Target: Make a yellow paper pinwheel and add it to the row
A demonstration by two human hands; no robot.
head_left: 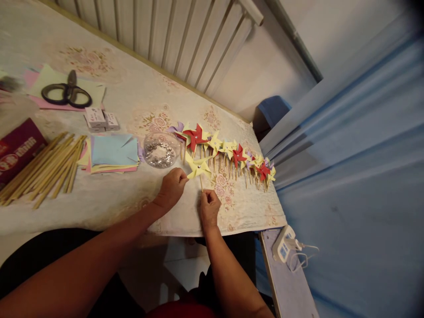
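Note:
A yellow paper pinwheel (198, 167) on a thin stick is held between my two hands over the table. My right hand (210, 206) is closed around the lower part of its stick. At the pinwheel's left blade tip, my left hand (172, 187) is closed in a pinch on the paper. Just beyond lies a row of finished pinwheels (238, 154) in red, yellow and purple, their sticks pointing toward me. Left of it stands a clear round container (161, 151) with small shiny metal pieces inside.
Cut paper squares (114, 150), wooden sticks (49, 168), small boxes (99, 119) and black-handled scissors (68, 92) on paper sheets lie to the left. A flowered cloth covers the table (126, 198). At the right are a blue curtain (347, 185) and a power strip (284, 244).

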